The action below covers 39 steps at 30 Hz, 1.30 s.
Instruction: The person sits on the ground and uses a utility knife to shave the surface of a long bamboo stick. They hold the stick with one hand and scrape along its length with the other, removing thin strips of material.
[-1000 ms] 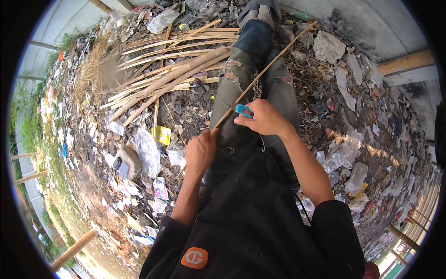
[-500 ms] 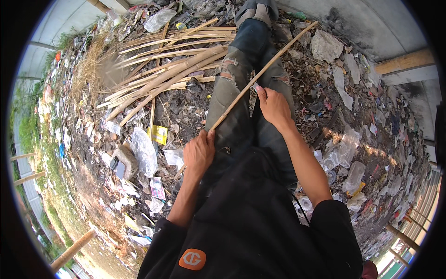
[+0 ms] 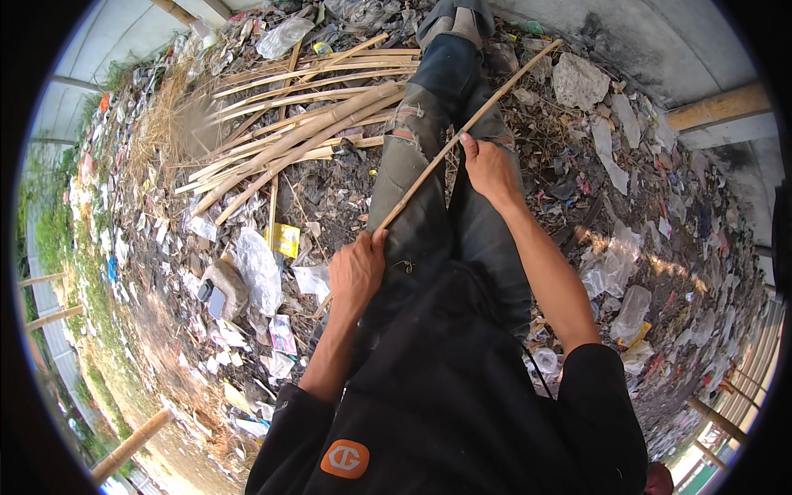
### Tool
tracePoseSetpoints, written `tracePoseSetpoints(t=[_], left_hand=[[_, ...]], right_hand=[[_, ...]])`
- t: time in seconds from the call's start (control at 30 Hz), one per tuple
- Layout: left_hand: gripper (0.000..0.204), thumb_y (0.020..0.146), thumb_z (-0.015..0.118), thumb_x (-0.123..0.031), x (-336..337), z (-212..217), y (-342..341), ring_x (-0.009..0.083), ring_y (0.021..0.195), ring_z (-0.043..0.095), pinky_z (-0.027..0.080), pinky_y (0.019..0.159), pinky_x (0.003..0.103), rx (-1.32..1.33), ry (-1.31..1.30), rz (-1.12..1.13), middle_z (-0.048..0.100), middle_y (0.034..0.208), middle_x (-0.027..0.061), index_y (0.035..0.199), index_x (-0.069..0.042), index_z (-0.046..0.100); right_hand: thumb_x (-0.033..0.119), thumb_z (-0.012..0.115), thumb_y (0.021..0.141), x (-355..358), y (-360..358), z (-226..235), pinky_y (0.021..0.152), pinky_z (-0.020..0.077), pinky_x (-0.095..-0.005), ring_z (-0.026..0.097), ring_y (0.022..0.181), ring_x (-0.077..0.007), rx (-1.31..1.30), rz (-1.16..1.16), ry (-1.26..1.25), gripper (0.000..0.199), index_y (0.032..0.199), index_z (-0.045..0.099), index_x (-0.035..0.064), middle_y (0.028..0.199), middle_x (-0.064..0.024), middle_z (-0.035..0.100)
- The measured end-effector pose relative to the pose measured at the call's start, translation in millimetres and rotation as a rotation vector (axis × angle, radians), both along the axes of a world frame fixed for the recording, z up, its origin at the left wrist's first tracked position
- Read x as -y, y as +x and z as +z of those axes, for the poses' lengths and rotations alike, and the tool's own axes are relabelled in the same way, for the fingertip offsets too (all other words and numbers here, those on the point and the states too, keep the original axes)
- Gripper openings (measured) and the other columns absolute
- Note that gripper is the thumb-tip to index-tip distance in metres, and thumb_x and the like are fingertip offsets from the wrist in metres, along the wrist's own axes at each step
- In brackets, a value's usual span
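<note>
A long thin bamboo strip (image 3: 429,171) lies slantwise across my outstretched legs, its far end up by the grey rock. My left hand (image 3: 356,268) is closed around its lower part, close to my lap, and a short end shows past my wrist. Higher up, my right hand (image 3: 493,172) is beside the strip with fingers curled and its thumb against it. What those fingers hold, if anything, is hidden. A thin curled shaving (image 3: 403,266) rests on my worn trousers (image 3: 406,177).
Several split bamboo strips (image 3: 318,101) and thicker bamboo pieces (image 3: 301,136) lie left of my legs. A stone (image 3: 225,289) with a small dark object on it sits at the left. Plastic litter (image 3: 260,268) covers the ground. A grey rock (image 3: 581,82) stands by the wall (image 3: 643,45).
My right hand has moved a little up along the strip, toward its far end. The left hand keeps its hold almost in place.
</note>
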<state>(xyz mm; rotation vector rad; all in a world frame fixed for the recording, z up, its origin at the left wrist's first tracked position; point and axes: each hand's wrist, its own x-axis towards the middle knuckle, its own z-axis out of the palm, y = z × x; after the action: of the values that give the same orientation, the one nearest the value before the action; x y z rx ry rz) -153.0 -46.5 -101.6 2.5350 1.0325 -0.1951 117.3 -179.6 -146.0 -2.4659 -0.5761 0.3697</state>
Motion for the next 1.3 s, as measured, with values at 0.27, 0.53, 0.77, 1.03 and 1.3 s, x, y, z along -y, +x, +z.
tracePoseSetpoints(t=[0.27, 0.53, 0.77, 1.03, 1.3], left_hand=[[0.054, 0.109, 0.047, -0.052, 0.0, -5.0, 2.5, 0.0507, 0.077, 0.069, 0.053, 0.072, 0.061, -0.006, -0.010, 0.007, 0.071, 0.078, 0.0274, 0.093, -0.004, 0.066], [0.054, 0.109, 0.048, -0.051, 4.3, -5.1, 7.1, 0.0529, 0.079, 0.068, 0.052, 0.072, 0.061, 0.006, -0.024, 0.040, 0.070, 0.081, 0.0297, 0.090, -0.004, 0.064], [0.053, 0.109, 0.049, -0.050, 2.1, -1.0, 8.5, 0.0512, 0.080, 0.070, 0.054, 0.073, 0.061, -0.020, -0.013, 0.016, 0.071, 0.081, 0.0288, 0.092, -0.003, 0.066], [0.053, 0.108, 0.052, -0.051, 3.7, -3.0, 11.3, 0.0520, 0.083, 0.070, 0.053, 0.075, 0.061, 0.016, -0.034, 0.056, 0.071, 0.083, 0.0298, 0.092, -0.003, 0.067], [0.059, 0.110, 0.049, -0.049, -12.9, -19.4, 5.7, 0.0549, 0.083, 0.067, 0.053, 0.074, 0.061, 0.126, -0.180, 0.005, 0.069, 0.081, 0.0325, 0.092, 0.002, 0.071]], right_hand=[[0.055, 0.038, 0.111, -7.5, -64.9, 20.4, 0.081, 0.0566, -0.0604, 0.070, 0.087, -0.0528, -0.082, 0.224, -0.101, 0.069, 0.088, 0.072, -0.0010, 0.087, -0.0301, 0.072], [0.056, 0.039, 0.110, -15.5, -77.9, 7.4, 0.082, 0.0568, -0.0595, 0.070, 0.090, -0.0528, -0.163, 0.192, -0.044, 0.070, 0.091, 0.075, -0.0007, 0.088, -0.0290, 0.073], [0.053, 0.037, 0.112, -15.4, -30.3, 24.3, 0.080, 0.0581, -0.0571, 0.071, 0.090, -0.0503, -0.142, 0.044, -0.132, 0.072, 0.090, 0.074, -0.0036, 0.089, -0.0282, 0.074], [0.059, 0.047, 0.109, -13.2, -106.0, 11.2, 0.050, 0.0425, -0.0397, 0.054, 0.054, -0.0260, -0.756, 0.277, 0.288, 0.065, 0.078, 0.061, 0.0035, 0.061, -0.0099, 0.056], [0.055, 0.045, 0.110, -2.6, -32.8, 20.4, 0.067, 0.0534, -0.0476, 0.069, 0.070, -0.0388, -0.208, 0.034, 0.253, 0.063, 0.086, 0.068, 0.0007, 0.069, -0.0176, 0.068]])
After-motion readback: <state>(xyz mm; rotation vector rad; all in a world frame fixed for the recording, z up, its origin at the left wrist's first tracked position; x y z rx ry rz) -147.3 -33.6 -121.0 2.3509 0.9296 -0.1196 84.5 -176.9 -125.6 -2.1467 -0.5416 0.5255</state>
